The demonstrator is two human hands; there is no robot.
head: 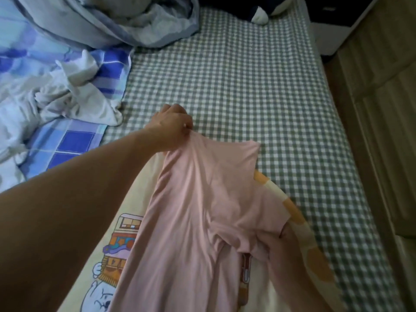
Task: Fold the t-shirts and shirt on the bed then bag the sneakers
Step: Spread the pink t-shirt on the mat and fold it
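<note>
Pink t-shirt (202, 199): held stretched above the cream printed garment (126, 233) on the checked bed (247, 75), apparently so it can be laid flat for folding.
Left hand (173, 124): the far edge is pinched between closed fingers.
Right hand (281, 248): a near fold is seemingly gripped; its fingers are buried in cloth.
Hidden: sneakers are not seen.
White clothes (74, 97): left crumpled at left.

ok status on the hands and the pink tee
Left hand pinching pink t-shirt at its top edge, lifted. Right hand gripping it lower right. White garment crumpled at left, out of the way.
</note>
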